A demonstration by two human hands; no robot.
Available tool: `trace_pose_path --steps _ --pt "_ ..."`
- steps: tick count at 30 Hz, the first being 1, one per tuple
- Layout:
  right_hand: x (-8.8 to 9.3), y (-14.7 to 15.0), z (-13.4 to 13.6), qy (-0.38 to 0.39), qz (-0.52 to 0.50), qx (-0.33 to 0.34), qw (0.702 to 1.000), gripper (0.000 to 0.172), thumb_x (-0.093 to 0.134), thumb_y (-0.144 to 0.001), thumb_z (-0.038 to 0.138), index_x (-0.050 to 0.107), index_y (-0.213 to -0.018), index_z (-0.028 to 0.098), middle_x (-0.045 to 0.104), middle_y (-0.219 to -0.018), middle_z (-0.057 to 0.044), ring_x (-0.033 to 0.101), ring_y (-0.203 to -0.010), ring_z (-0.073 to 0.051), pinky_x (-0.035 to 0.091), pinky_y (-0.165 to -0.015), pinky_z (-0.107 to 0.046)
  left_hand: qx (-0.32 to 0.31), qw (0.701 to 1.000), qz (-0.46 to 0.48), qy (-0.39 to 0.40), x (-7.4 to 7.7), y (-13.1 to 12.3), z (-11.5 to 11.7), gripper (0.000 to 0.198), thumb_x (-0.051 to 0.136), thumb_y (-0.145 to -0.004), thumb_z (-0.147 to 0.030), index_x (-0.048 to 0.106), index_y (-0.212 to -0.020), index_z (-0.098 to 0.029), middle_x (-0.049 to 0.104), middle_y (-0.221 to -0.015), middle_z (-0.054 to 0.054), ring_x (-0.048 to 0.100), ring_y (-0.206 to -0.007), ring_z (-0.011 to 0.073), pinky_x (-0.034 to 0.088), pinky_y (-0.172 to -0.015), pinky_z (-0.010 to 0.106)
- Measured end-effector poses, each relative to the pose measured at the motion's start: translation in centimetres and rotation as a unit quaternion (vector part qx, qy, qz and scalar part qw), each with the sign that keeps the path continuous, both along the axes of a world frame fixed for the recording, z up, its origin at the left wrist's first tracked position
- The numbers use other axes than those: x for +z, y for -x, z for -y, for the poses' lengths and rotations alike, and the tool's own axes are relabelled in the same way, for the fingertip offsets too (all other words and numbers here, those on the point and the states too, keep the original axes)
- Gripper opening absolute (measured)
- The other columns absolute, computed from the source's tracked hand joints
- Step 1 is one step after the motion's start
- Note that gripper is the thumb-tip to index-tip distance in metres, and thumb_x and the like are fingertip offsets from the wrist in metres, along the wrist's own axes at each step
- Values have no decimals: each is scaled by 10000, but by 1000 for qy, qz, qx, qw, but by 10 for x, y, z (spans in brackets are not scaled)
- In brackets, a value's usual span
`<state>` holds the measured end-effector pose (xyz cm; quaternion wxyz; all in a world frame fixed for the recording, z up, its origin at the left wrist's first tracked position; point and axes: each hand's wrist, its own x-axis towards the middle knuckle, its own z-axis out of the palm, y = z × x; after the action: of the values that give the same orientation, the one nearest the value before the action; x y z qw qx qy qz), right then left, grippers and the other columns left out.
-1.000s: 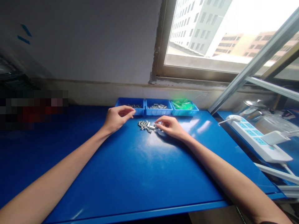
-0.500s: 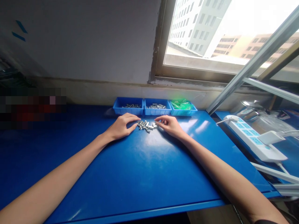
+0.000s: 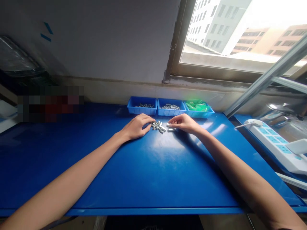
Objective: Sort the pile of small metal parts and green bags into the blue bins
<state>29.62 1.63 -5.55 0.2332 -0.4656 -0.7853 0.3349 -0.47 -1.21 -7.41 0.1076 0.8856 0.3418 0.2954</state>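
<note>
1. Small parts: bare metal, silvery, shiny;
2. Bench: smooth blue surface, glossy, reflecting window light;
3. Three trays: blue plastic, smooth;
4. Bags: green, glossy plastic film;
5. Power strip: white plastic, smooth.

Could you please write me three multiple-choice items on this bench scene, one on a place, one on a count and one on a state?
1. Where does the pile of small metal parts lie?
A. In the green tray
B. On the blue table between the two hands
C. On the windowsill

2. How many trays stand in the row by the wall?
A. Three
B. Five
C. One

3. How is the left hand?
A. Raised high
B. Resting on the table, fingers at the pile
C. Inside a tray

Answers: 1 B, the pile sits between left hand and right hand; 2 A, two blue trays and a green tray; 3 B, it lies on the surface.
</note>
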Motion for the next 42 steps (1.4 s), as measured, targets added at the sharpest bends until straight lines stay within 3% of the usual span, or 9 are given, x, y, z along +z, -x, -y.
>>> trace_pose_path --steps 6,11,16,21,25,28,32,36,42 --pt "-15 11 7 -90 -129 -58 986 373 794 -850 529 841 -986 185 767 -877 -74 699 -746 -200 548 -681 -317 -1 1000 3 8 0 -1 0 311 599 -1014 -245 747 -1282 -192 761 -1264 107 672 -1199 282 554 -1056 443" --pt "-13 11 16 -3 -258 -58 964 362 894 -774 514 806 -950 210 787 -913 -67 797 -822 -249 640 -765 -345 -5 1000 23 14 -2 0 -2 274 613 -1029 -267 766 -1249 -209 768 -1222 105 690 -1150 270 572 -1007 419" --pt "-14 8 11 -15 -307 -102 946 325 934 -748 455 820 -932 212 822 -905 -78 809 -868 -280 661 -895 -433 -7 999 45 0 -6 1 -4 241 618 -1027 -228 770 -1208 -184 782 -1205 109 715 -1142 264 574 -1030 421" --pt "-15 11 9 -39 -404 -51 913 636 921 -778 420 702 -1366 314 676 -1486 -87 663 -1355 -344 513 -1190 -539 -9 998 68 -9 -10 1 -7 226 630 -1021 -207 768 -1196 -173 786 -1204 118 738 -1126 260 590 -1006 402" --pt "-15 10 15 -64 -362 -51 929 629 883 -813 456 674 -1390 317 621 -1547 -87 695 -1302 -344 552 -1139 -544 -16 997 75 -22 -9 0 -6 222 614 -1036 -201 765 -1195 -172 777 -1209 115 752 -1093 240 601 -965 367" --pt "-12 8 21 -97 -281 -70 952 405 848 -840 476 760 -1171 260 789 -1154 -82 778 -942 -265 640 -914 -443 -12 996 83 -36 -7 0 -5 223 603 -1036 -174 768 -1186 -169 768 -1202 119 754 -1078 227 608 -944 350" --pt "-3 4 29 -131 -105 26 985 278 796 -877 481 761 -822 211 681 -734 -36 606 -655 -179 508 -616 -323 -21 995 91 -41 -7 0 -5 225 607 -1030 -161 768 -1187 -166 764 -1189 123 747 -1091 228 611 -965 357" --pt "4 1 33 -138 -17 98 985 303 757 -900 482 772 -795 199 659 -733 -40 553 -634 -166 436 -586 -315 -35 995 87 -26 -8 0 -5 209 612 -1020 -157 785 -1136 -164 770 -1182 129 756 -1075 233 622 -956 363" --pt "-2 -1 28 -150 -8 98 984 302 701 -944 504 822 -918 229 757 -947 -99 684 -805 -245 548 -720 -373 -24 994 104 2 -5 -1 -3 217 611 -1028 -191 798 -1130 -149 804 -1157 131 771 -1069 248 620 -971 383"
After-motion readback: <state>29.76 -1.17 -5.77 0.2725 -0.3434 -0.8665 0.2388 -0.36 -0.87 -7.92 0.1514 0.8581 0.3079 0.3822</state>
